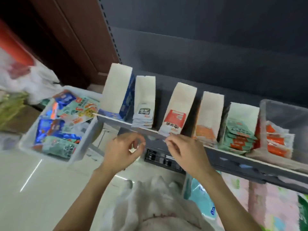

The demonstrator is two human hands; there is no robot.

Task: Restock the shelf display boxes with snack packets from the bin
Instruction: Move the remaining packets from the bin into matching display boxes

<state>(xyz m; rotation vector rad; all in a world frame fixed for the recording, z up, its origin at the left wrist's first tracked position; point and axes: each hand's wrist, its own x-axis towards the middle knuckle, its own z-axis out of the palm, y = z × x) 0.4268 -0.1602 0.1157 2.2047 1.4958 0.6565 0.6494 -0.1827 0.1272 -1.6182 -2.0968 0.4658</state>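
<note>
Left hand (pixel 122 151) loosely curled, empty | right hand (pixel 180 151) likewise | bin (pixel 78 152) left of both

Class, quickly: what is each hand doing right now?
Left hand: fingers loosely curled, holding nothing visible.
Right hand: fingers loosely curled by the shelf edge, holding nothing visible.

Five white display boxes (pixel 117 88) stand on one shelf (pixel 233 157), beside one clear tub (pixel 283 114); one white bin (pixel 81 144) of packets; two hands (pixel 120 152).
</note>
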